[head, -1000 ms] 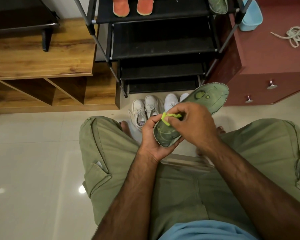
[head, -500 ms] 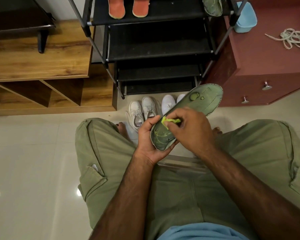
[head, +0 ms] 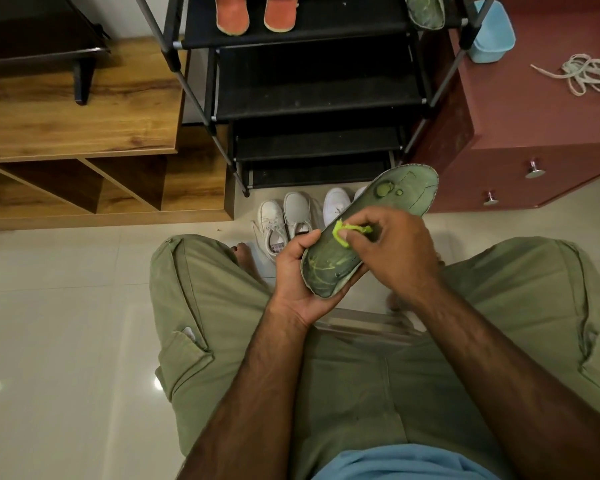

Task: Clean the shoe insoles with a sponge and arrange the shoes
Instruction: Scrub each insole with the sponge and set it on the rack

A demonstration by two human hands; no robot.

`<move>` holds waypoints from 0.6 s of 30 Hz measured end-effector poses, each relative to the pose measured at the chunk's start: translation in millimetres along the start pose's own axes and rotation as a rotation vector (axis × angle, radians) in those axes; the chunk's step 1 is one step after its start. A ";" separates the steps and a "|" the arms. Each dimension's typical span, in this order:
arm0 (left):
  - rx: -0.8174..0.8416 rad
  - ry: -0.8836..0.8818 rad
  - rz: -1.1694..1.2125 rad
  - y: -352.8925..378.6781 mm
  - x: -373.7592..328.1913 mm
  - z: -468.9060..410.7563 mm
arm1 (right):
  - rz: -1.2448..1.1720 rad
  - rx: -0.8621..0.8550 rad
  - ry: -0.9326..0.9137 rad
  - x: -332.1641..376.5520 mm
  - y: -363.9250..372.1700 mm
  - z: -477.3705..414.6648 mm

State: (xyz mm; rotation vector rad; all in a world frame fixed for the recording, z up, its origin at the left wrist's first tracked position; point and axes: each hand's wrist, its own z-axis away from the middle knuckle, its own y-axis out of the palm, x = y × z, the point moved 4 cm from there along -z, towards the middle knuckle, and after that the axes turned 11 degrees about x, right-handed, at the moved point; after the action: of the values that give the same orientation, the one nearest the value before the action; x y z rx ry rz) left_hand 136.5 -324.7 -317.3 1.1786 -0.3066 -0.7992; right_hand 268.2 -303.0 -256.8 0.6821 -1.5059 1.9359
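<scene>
White shoes point(head: 291, 220) are crowding the floor point(head: 66, 341) at the front edge of the shoe rack point(head: 426, 102); orange insoles point(head: 232, 13) and a green insole point(head: 425, 12) are occupying its top shelf point(head: 343, 26), while the middle shelves point(head: 319, 91) are standing open between the poles point(head: 194, 95).

A shelf unit point(head: 84, 133) stood left of the rack point(head: 319, 81), a cabinet point(head: 534, 112) right of it. Three insoles point(head: 232, 13) lay on its top tier, with shoes point(head: 274, 220) on the floor point(head: 49, 323) before it. A bin point(head: 492, 32) and rope point(head: 589, 77) sat on the cabinet. Nearer, the left hand point(head: 295, 275) held a fourth insole point(head: 406, 192), and the right hand point(head: 399, 251) pinched a sponge point(head: 343, 232) on it.
</scene>
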 end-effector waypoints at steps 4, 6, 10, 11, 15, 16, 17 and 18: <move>-0.030 -0.007 -0.020 -3.2 -0.4 0.4 | 0.038 0.048 -0.081 10.3 11.1 5.0; -0.037 -0.016 -0.048 -5.2 -0.6 0.1 | 0.053 0.153 -0.137 16.7 19.4 8.7; -0.023 -0.004 -0.023 -1.9 -1.1 -0.1 | 0.067 -0.005 -0.041 11.9 5.6 0.8; -0.022 -0.005 -0.023 -1.3 -0.9 0.1 | 0.088 -0.013 -0.050 13.1 7.1 1.8; -0.024 -0.022 -0.053 -4.8 0.0 0.6 | 0.083 0.128 -0.154 23.9 21.2 10.8; -0.026 -0.018 -0.054 -4.0 0.0 0.4 | 0.088 0.110 -0.135 22.0 18.3 8.4; -0.023 -0.012 -0.049 -3.1 -0.2 -0.1 | 0.089 0.067 -0.104 19.2 13.7 5.0; -0.019 -0.006 -0.044 -2.5 -0.4 -0.8 | 0.089 0.018 -0.077 17.1 9.4 2.6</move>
State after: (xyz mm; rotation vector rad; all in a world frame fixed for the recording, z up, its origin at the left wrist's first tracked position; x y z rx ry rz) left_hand 135.7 -324.3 -319.8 1.1690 -0.2784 -0.8425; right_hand 249.6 -305.0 -250.5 0.7161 -1.5916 2.0123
